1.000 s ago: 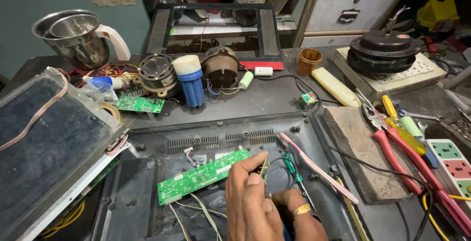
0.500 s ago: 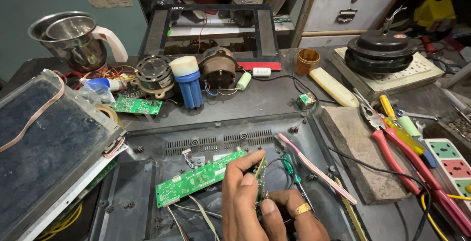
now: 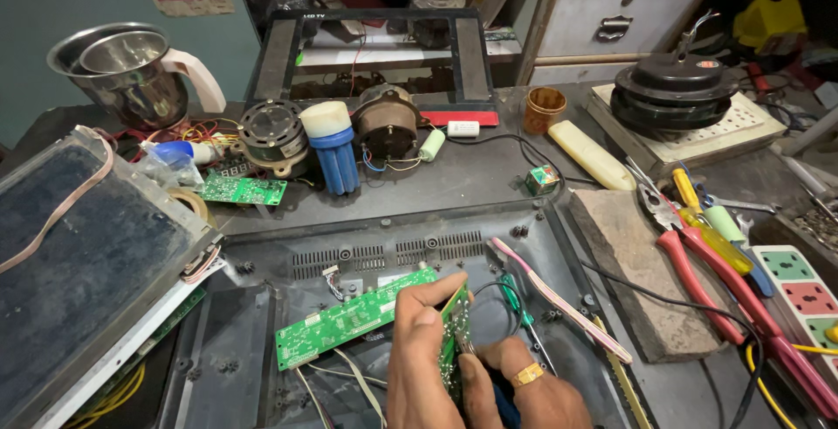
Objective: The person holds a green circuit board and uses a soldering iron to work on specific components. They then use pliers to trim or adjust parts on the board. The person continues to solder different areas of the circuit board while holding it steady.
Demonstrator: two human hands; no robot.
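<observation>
Just right of the long green circuit board [image 3: 353, 319] lying in the black plastic casing [image 3: 262, 254], the left hand [image 3: 423, 368] pinches a small green board [image 3: 453, 335] upright while the right hand [image 3: 524, 390], fingers clenched around a dark tool, works its edge, which calls for a steady grip.

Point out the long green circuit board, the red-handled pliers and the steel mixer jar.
long green circuit board [image 3: 349, 320]: head view, mid-board.
red-handled pliers [image 3: 698, 276]: head view, red handle.
steel mixer jar [image 3: 131, 80]: head view, steel wall.
</observation>
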